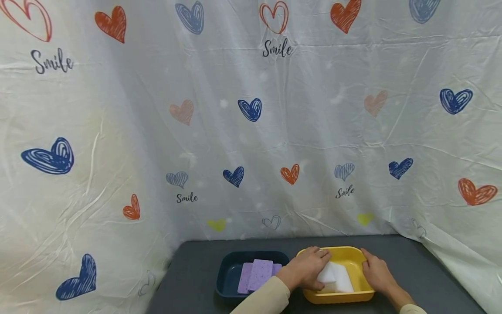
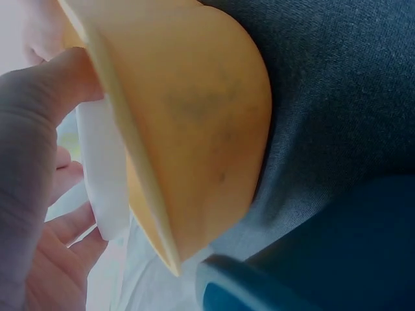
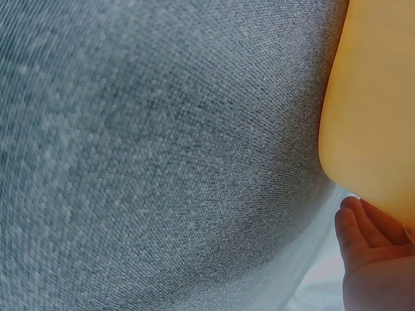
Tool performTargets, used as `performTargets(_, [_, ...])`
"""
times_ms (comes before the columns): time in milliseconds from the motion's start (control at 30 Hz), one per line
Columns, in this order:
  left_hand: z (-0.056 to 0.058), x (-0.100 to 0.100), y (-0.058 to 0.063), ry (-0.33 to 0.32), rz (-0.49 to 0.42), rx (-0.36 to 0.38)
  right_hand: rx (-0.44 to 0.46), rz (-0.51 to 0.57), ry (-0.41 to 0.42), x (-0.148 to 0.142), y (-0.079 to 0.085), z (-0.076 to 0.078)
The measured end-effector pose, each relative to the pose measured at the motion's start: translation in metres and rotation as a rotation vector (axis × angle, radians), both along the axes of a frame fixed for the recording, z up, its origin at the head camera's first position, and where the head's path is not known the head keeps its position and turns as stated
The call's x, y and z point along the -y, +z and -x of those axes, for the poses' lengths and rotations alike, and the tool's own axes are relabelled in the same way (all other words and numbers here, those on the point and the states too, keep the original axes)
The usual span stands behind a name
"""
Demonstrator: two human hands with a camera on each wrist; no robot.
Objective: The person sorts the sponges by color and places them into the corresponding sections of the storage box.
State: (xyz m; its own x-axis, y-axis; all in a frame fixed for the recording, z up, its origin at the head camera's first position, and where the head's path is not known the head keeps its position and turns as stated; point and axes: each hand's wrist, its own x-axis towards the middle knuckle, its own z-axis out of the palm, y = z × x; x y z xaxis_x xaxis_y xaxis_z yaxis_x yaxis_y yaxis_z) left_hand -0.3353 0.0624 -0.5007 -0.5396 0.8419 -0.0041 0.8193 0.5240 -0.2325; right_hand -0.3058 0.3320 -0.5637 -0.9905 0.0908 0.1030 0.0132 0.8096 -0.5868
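Observation:
A yellow plastic basin stands on the dark table, with white sponge-like blocks inside. My left hand reaches over its left rim. In the left wrist view, the thumb and fingers hold a white block between them, close to the basin's rim. A beige piece shows low in the basin, partly hidden by that hand. At the right side, my right hand grips the basin's rim; the right wrist view has its fingers against the outer wall.
Left of the yellow basin is a dark blue basin holding several purple sponges; the left forearm crosses in front of its right corner. Grey cloth covers the table. A white curtain printed with hearts hangs behind and along the sides.

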Motion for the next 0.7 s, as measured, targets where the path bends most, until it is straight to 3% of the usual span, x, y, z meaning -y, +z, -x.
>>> performTargets(300, [0.004,-0.004,-0.009,0.005,0.033,0.087,0.001,0.001,-0.019,0.002,0.001,0.000])
performTargets(700, [0.004,-0.008,-0.017,-0.018,0.013,0.107,0.006,0.001,-0.021,0.000,0.000,-0.001])
